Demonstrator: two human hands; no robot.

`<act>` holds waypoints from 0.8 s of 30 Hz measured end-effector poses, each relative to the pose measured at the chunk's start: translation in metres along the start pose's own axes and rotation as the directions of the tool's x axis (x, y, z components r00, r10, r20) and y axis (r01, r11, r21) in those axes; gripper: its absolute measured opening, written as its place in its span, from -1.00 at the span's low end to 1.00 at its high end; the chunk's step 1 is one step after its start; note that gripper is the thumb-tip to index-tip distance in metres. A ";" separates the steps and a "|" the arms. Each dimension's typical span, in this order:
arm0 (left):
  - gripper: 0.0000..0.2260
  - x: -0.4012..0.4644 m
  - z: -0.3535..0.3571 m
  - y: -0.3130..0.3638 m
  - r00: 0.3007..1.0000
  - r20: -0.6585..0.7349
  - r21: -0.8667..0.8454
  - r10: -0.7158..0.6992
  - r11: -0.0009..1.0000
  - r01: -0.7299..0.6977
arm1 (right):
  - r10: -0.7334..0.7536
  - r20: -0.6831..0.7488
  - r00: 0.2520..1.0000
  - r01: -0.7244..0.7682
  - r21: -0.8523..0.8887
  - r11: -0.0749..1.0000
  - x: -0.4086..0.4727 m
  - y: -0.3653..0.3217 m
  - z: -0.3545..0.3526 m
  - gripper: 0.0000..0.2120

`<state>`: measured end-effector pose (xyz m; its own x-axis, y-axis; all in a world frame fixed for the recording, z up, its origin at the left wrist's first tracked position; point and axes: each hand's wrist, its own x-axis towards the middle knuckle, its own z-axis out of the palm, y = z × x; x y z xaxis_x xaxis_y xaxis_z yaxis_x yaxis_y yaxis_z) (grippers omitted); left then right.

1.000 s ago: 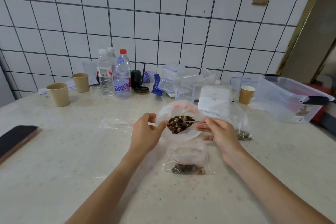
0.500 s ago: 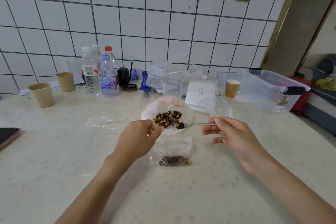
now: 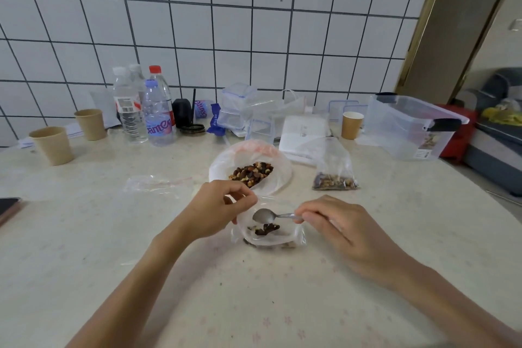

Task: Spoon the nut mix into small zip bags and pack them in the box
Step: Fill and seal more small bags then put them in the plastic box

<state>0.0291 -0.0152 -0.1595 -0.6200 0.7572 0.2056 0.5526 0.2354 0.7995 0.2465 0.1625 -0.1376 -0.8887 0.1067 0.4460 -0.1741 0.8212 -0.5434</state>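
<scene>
I've got my left hand point(image 3: 217, 206) pinching the rim of the small zip bag point(image 3: 268, 230) to hold its mouth open, and my right hand point(image 3: 336, 223) is clamped on the handle of the metal spoon point(image 3: 264, 215), whose bowl sits right over the opening. The spoon looks emptied; a few dark nuts lie inside the bag, which rests on the bench point(image 3: 84, 234) between my hands.

To do this step well, I'd say keep that left pinch high so the mouth stays wide, tip the spoon fully inside the opening rather than above it, and load modest scoops so nothing spills over the rim. The thin plastic looks floppy, so it will likely collapse if I let go.

The nut mix point(image 3: 251, 172) sits in the big open bag point(image 3: 251, 161) just behind the small one, an easy reach for the next scoop. A filled zip bag point(image 3: 334, 175) stands to the right, not yet packed. An empty zip bag point(image 3: 158, 183) lies flat to the left. The clear plastic box point(image 3: 409, 127) waits well apart at the far right, with a small label I can't read.

Writing: the blue-labelled water bottle point(image 3: 156, 113) shows letters, something like "ante", only partly legible. Other labels are too small to tell.
</scene>
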 end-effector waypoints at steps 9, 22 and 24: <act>-0.93 0.000 -0.012 -0.003 0.999 0.036 0.025 0.012 1.000 -0.013 | -0.145 -0.021 0.989 0.143 -0.087 0.986 -0.001 0.004 0.001 -0.74; -0.74 0.009 -0.020 -0.015 0.959 -0.281 0.119 -0.036 0.990 0.072 | 0.558 -0.145 0.817 -0.285 0.739 0.610 0.052 0.023 0.016 -0.68; -0.71 0.013 -0.020 -0.019 0.880 -0.474 0.135 -0.032 0.985 0.109 | 0.589 -0.128 0.798 -0.319 0.739 0.593 0.065 0.026 0.022 -0.68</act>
<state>-0.0004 -0.0222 -0.1612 -0.8273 0.3703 0.4224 0.5520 0.3964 0.7336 0.1751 0.1787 -0.1388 -0.7575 0.6405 0.1266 -0.1332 0.0382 -0.9904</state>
